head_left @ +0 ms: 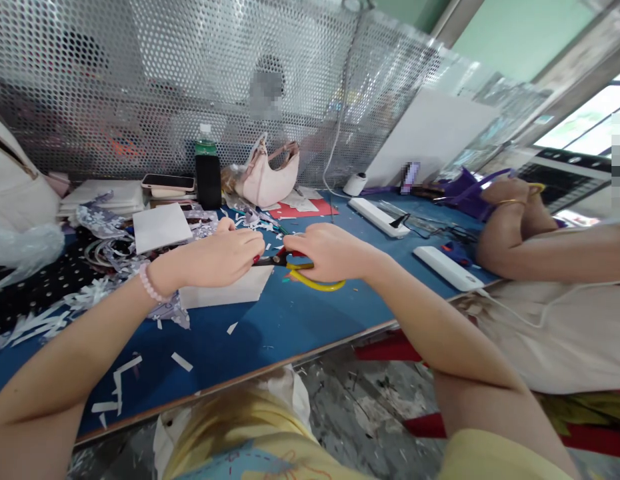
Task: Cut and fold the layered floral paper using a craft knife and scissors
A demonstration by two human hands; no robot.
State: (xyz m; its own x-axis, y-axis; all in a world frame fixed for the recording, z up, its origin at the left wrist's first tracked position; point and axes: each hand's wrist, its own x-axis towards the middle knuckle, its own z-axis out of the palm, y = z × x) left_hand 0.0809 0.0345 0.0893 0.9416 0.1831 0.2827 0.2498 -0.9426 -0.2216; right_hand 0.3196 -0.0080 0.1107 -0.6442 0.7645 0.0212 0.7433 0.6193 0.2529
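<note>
In my right hand (330, 252) is a pair of scissors (315, 283) with yellow handles, my fingers closed round the grips. The dark blades point left and reach the fingertips of my left hand (223, 257). That hand is closed in a pinch, and what lies between its fingers is hidden. A white sheet or card (225, 295) shows just under my left hand; I cannot tell whether the fingers grip it. White paper offcuts (182, 362) lie scattered on the blue tabletop (300, 333).
Behind my left hand are a white card (163, 228), patterned fabric scraps (103, 217), a phone (169, 183), a dark bottle (208, 177) and a pale handbag (270, 175). White power strips (447, 268) lie to the right, near another person's arm (550, 250). A perforated metal screen (190, 73) stands behind.
</note>
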